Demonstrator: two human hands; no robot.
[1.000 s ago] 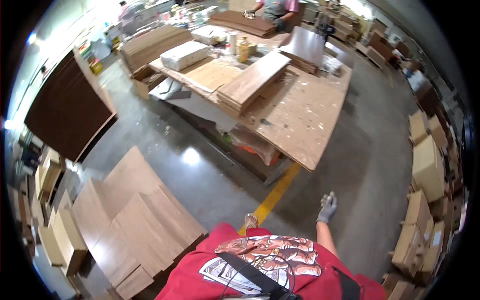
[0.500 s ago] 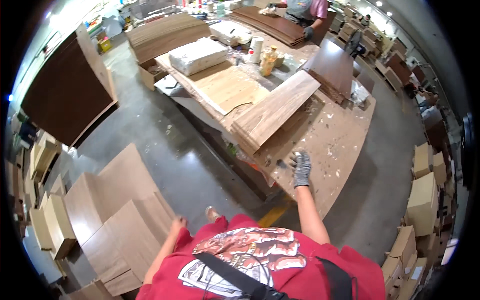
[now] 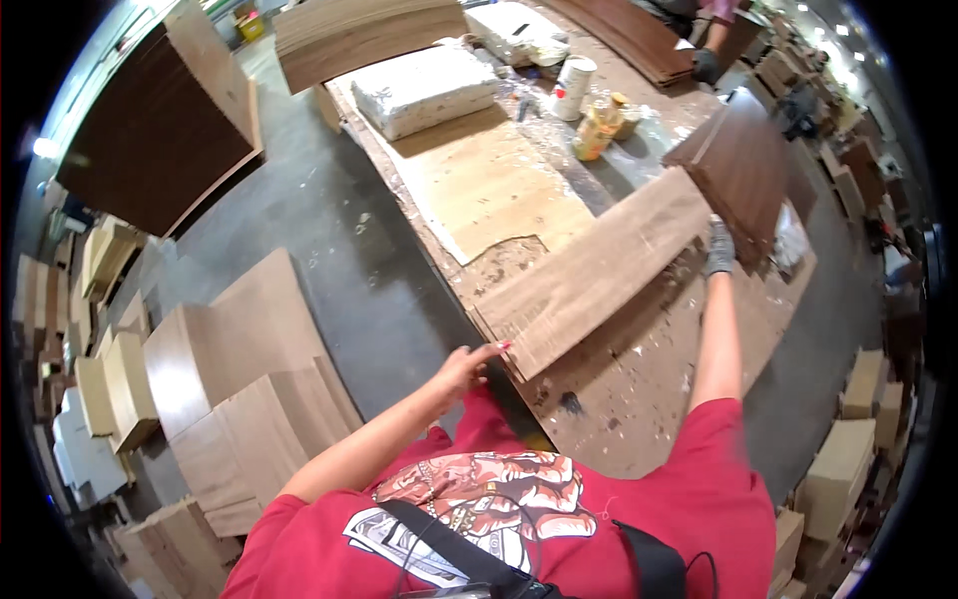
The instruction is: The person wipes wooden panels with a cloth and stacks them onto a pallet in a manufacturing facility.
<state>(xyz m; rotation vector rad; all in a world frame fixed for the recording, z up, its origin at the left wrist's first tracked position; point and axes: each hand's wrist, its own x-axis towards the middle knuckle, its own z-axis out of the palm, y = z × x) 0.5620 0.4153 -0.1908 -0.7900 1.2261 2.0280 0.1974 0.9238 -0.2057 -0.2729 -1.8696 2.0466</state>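
Note:
A long wood-grain plank (image 3: 599,270) lies slantwise on top of a few others at the worktable's near side. My bare left hand (image 3: 467,369) is at the plank's near left end, its index finger stretched out and touching the corner, the other fingers loosely curled. In a grey knit glove, my right hand (image 3: 718,248) reaches to the far right corner of the plank. Its fingers look straight along the edge, and the fingertips are partly hidden. Neither hand visibly lifts anything.
The worktable (image 3: 639,399) is spattered with glue. On it stand a wrapped white block (image 3: 424,92), a white canister (image 3: 573,88), a yellow bottle (image 3: 599,128) and dark brown panels (image 3: 733,165). Wood panels (image 3: 249,389) are stacked at left. A co-worker's gloved hand (image 3: 707,66) is beyond.
My right hand has moved from the tabletop out to the plank's far corner. My left hand has come up from beside my body to its near end. The view has shifted closer to the table.

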